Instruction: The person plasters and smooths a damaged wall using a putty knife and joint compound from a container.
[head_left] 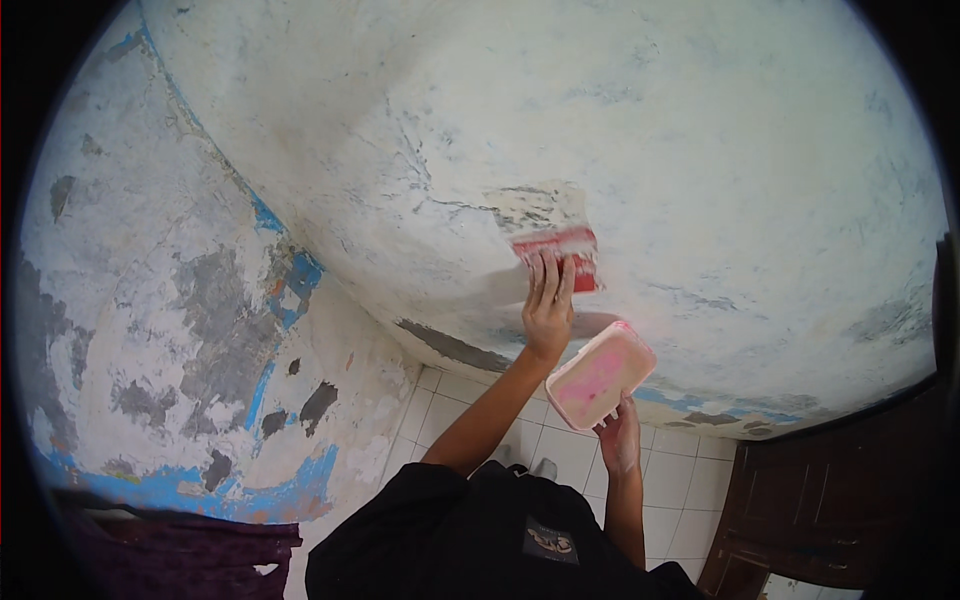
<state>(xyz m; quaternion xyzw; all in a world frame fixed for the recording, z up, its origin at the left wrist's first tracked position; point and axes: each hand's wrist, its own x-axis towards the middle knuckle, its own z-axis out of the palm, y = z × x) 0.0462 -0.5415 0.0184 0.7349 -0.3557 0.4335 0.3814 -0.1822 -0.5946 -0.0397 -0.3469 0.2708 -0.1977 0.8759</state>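
My left hand (548, 310) grips a red spreader (582, 280), smeared with white filler, and holds it against the mottled white wall (700, 150) over a rough, darker patch (530, 200). Below and to the right of it, my right hand (620, 435) holds a shallow pink-rimmed plastic tub (585, 380) by its lower end; the tub has pale filler and pink smears inside. The fingers behind the tub are partly hidden.
An adjoining wall (160, 320) at the left has peeling white, grey and blue paint. Purple cloth (200, 550) lies along its bottom. White floor tiles (678, 500) show below, and dark wooden cabinets (800, 500) stand at the lower right.
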